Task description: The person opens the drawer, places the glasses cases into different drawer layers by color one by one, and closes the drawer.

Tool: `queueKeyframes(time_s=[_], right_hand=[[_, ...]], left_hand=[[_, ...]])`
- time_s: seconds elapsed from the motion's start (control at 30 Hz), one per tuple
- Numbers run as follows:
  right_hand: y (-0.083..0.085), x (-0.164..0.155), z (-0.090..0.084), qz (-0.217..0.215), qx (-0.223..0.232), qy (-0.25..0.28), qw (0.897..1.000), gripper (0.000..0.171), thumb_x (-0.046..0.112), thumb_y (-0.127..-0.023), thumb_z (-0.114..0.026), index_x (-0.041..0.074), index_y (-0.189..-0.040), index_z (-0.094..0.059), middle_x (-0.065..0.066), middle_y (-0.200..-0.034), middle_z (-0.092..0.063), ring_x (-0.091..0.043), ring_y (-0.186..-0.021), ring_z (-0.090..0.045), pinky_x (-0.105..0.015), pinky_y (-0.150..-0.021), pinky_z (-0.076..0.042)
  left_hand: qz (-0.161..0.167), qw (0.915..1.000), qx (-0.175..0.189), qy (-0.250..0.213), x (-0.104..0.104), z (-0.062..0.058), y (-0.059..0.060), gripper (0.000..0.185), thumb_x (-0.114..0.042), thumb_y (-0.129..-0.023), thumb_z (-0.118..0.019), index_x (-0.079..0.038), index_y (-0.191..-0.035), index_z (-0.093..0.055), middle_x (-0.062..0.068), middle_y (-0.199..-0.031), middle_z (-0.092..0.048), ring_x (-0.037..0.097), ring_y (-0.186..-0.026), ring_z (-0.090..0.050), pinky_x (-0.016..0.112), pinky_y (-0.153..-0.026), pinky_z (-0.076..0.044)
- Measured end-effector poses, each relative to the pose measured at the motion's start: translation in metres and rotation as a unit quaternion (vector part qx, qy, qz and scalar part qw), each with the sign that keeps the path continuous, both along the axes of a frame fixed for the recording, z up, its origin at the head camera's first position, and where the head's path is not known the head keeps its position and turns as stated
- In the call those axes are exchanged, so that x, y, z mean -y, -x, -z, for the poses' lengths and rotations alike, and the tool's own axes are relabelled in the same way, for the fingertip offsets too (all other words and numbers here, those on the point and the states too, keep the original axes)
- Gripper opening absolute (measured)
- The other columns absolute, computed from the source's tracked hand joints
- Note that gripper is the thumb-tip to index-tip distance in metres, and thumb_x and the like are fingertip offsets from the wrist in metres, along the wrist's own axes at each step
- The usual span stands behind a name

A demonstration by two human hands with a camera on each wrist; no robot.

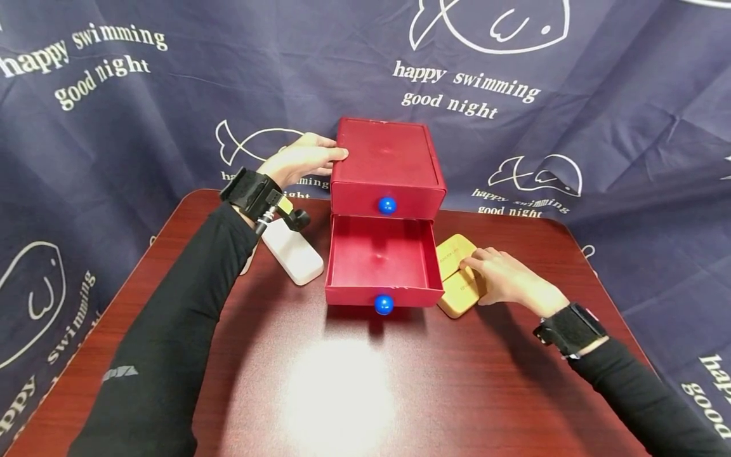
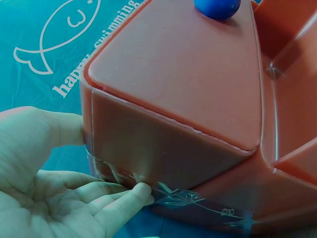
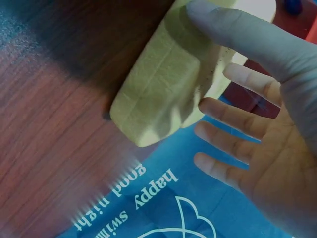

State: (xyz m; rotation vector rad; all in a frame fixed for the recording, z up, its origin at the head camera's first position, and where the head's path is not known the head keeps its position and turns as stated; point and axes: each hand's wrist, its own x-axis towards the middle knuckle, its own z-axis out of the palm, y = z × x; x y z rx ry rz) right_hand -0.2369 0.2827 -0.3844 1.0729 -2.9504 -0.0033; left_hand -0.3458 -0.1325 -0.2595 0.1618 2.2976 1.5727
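A red two-drawer cabinet (image 1: pixel 388 152) with blue ball knobs stands on the table, its lower drawer (image 1: pixel 377 260) pulled out and its upper drawer closed. My left hand (image 1: pixel 305 158) rests at the cabinet's upper left edge. Its thumb lies by the top and its fingers extend along the taped side. To the right of the drawer lies a yellow rounded case (image 1: pixel 459 293) with a dark groove across it. My right hand (image 1: pixel 508 279) touches this case. In the right wrist view the thumb (image 3: pixel 237 25) is on it, with the other fingers spread loosely beside it.
A white rounded box (image 1: pixel 292 251) lies left of the cabinet, and a pale object (image 1: pixel 249 261) is partly hidden behind the left forearm. The dark red wooden table (image 1: pixel 457 393) meets a blue printed curtain (image 1: pixel 365 70) at the back and sides.
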Motion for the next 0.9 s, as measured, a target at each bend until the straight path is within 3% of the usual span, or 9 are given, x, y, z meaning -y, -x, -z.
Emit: queueKeyframes(time_s=[0.3, 0.47, 0.73, 0.9], right_hand=[[0.0006, -0.0001, 0.0057, 0.001, -0.006, 0.008, 1.000, 0.072, 0.020, -0.048, -0.100, 0.013, -0.111, -0.066, -0.005, -0.095, -0.057, -0.027, -0.088, -0.055, -0.045, -0.073, -0.050], [0.0004, 0.0000, 0.0043, 0.013, 0.016, 0.007, 1.000, 0.074, 0.026, -0.047, -0.102, 0.013, -0.109, -0.064, -0.006, -0.097, -0.058, -0.025, -0.086, -0.055, -0.043, -0.070, -0.049], [-0.0037, -0.0036, 0.0063, 0.023, 0.046, 0.010, 0.999, 0.074, 0.030, -0.050, -0.101, 0.012, -0.109, -0.061, -0.007, -0.103, -0.060, -0.027, -0.092, -0.059, -0.048, -0.076, -0.052], [-0.0088, -0.0048, 0.0068, 0.032, 0.066, 0.001, 0.997, 0.076, 0.031, -0.049, -0.101, 0.013, -0.113, -0.065, -0.005, -0.098, -0.059, -0.023, -0.087, -0.057, -0.043, -0.073, -0.050]], left_hand=[[-0.002, 1.0000, -0.001, -0.002, 0.0010, 0.0011, 0.0013, 0.058, -0.024, -0.104, -0.055, 0.000, -0.155, -0.039, 0.019, -0.149, -0.054, 0.029, -0.136, -0.056, 0.033, -0.115, -0.045], [-0.003, 1.0000, -0.003, -0.003, 0.0012, 0.0003, 0.0008, 0.058, -0.023, -0.104, -0.054, 0.000, -0.155, -0.038, 0.019, -0.150, -0.053, 0.029, -0.136, -0.056, 0.033, -0.115, -0.045], [-0.002, 1.0000, -0.001, -0.005, 0.0009, -0.0003, 0.0006, 0.058, -0.022, -0.105, -0.054, 0.000, -0.155, -0.038, 0.020, -0.150, -0.053, 0.030, -0.136, -0.055, 0.033, -0.116, -0.044], [0.001, 1.0000, -0.002, -0.007, 0.0010, 0.0014, 0.0009, 0.057, -0.022, -0.105, -0.054, 0.001, -0.155, -0.038, 0.020, -0.149, -0.054, 0.030, -0.135, -0.056, 0.034, -0.115, -0.045]])
